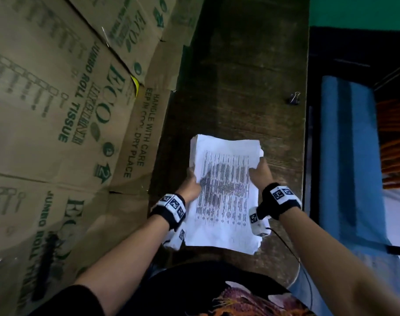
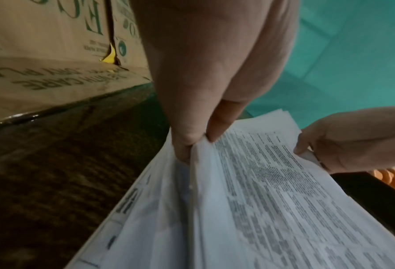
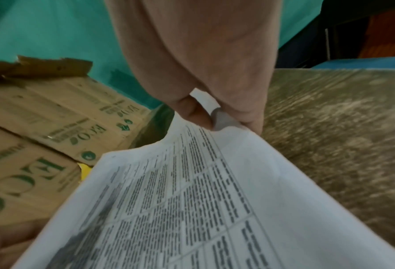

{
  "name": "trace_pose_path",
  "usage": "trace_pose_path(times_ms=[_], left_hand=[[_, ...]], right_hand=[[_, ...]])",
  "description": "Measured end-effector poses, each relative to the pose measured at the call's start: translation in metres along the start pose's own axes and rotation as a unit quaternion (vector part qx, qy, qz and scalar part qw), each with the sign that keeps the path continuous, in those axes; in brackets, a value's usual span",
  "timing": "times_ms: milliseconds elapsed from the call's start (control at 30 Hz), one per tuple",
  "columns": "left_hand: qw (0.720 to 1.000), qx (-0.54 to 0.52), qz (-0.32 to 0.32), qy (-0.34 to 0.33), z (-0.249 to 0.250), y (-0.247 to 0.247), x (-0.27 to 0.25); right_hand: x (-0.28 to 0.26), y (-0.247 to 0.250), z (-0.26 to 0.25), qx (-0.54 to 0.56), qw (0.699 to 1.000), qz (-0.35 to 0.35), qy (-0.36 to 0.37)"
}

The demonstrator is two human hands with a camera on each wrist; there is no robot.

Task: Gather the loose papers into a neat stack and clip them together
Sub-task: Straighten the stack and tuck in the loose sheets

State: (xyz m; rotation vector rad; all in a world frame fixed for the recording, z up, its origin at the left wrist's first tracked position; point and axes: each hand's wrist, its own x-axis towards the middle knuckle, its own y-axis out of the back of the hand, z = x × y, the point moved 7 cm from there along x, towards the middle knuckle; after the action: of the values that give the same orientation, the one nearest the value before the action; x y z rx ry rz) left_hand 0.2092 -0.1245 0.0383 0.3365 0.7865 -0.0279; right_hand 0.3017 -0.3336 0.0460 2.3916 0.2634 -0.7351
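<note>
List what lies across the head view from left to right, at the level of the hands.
Cardboard boxes → left hand → stack of papers → right hand → bare wooden table → blue cloth.

A storeroom, going by the stacked tissue cartons (image 1: 64, 106) crowding a worn wooden table (image 1: 244, 76)

**Right hand pinches the far edge of the papers**

At top centre, the right hand (image 3: 205, 60) pinches the papers (image 3: 192, 209), which fill the lower middle of the frame. Cardboard boxes (image 3: 54, 127) sit at left, the wooden table (image 3: 341, 136) at right, a green wall (image 3: 42, 31) at upper left.
</note>
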Motion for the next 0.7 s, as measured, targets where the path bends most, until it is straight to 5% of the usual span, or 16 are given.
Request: trace_pose_path(times_ms=[233, 367, 500, 700], left_hand=[[0.998, -0.028, 0.057, -0.023, -0.001, 0.002, 0.016], [0.997, 0.047, 0.052, -0.014, -0.008, 0.005, 0.024], [0.987, 0.06, 0.147, 0.037, -0.013, 0.037, 0.038], [0.989, 0.097, 0.085, 0.078, 0.014, 0.016, 0.052]], right_hand=[[0.026, -0.012, 0.02, -0.001, 0.999, 0.034, -0.029], [0.023, -0.014, 0.024, -0.112, 0.991, 0.036, -0.065], [0.029, 0.012, 0.045, -0.065, 0.982, 0.101, -0.148], [0.039, -0.014, 0.037, -0.006, 0.992, 0.041, -0.122]])
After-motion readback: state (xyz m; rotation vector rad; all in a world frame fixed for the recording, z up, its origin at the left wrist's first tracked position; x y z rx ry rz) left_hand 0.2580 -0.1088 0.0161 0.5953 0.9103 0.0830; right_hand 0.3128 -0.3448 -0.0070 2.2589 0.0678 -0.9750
